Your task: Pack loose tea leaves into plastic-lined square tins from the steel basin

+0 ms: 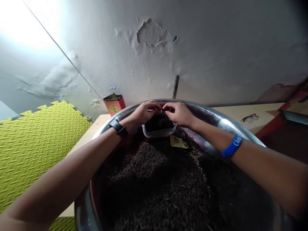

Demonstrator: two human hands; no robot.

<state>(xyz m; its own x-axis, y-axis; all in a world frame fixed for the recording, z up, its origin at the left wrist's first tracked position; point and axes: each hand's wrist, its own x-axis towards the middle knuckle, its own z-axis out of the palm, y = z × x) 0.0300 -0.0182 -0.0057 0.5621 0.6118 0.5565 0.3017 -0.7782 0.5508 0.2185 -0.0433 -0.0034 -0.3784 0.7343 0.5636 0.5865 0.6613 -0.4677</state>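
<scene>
Over a clear plastic container (158,132) holding dark, loose leaves, my left hand (149,110) and my right hand (177,113) nearly meet. The fingers of both are pinched together. A tiny pale spot shows between the fingertips, too small to name. The container stands at the far side of a large metal basin (226,123), on a heap of dark dried leaves (149,157) that look like tea. Just right of the container, a small yellow lid-like square (178,141) with a dark edge lies on the leaves, with some scattered over it.
An open red tin (115,104) with a yellow label stands behind the basin at the left. Glasses (250,118) lie on the wooden table (223,112) at the right. Yellow foam mats (43,141) are at the left. Behind rises a wall (204,51) with peeling paint.
</scene>
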